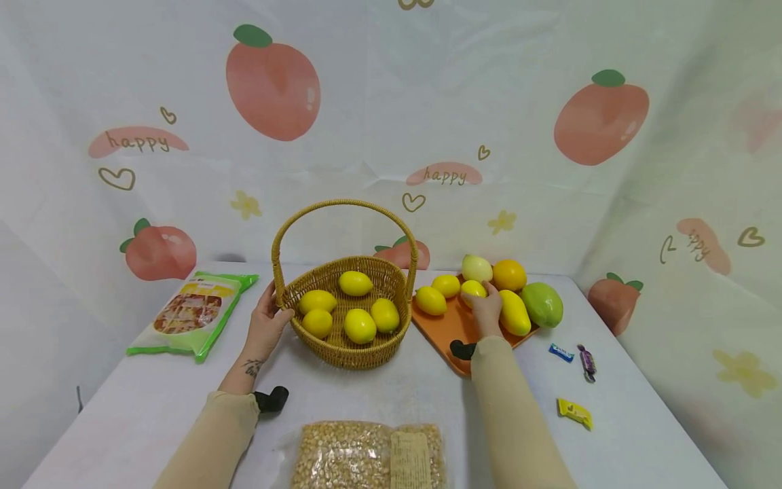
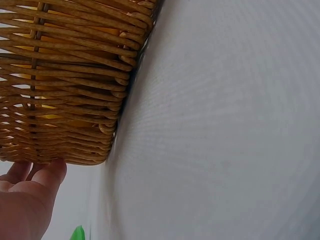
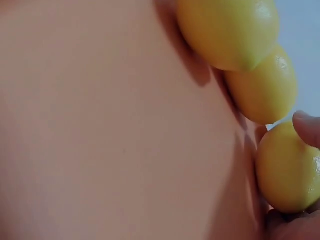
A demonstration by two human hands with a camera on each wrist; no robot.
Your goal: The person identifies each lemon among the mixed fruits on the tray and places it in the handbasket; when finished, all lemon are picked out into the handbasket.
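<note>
A woven wicker basket (image 1: 348,356) with a tall arched handle stands mid-table, several lemons (image 1: 356,284) inside it. At its left side my left hand (image 1: 269,319) holds the rim near the handle's foot; the left wrist view shows fingers (image 2: 50,175) against the weave. To the right, an orange tray (image 1: 438,331) bears more fruit. My right hand (image 1: 485,312) reaches over this tray and grips a lemon (image 1: 473,293) between thumb and fingers. In the right wrist view that lemon (image 3: 287,167) sits low beside two other lemons, its right part cut off by the frame and the hand.
Around the tray's back and right are an orange (image 1: 510,276), a pale round fruit (image 1: 476,268), a yellow mango (image 1: 514,314) and a green guava-like fruit (image 1: 542,305). Wrapped candies (image 1: 574,413) lie at right, a bag of kernels (image 1: 342,455) in front, a green-edged packet (image 1: 194,314) at left.
</note>
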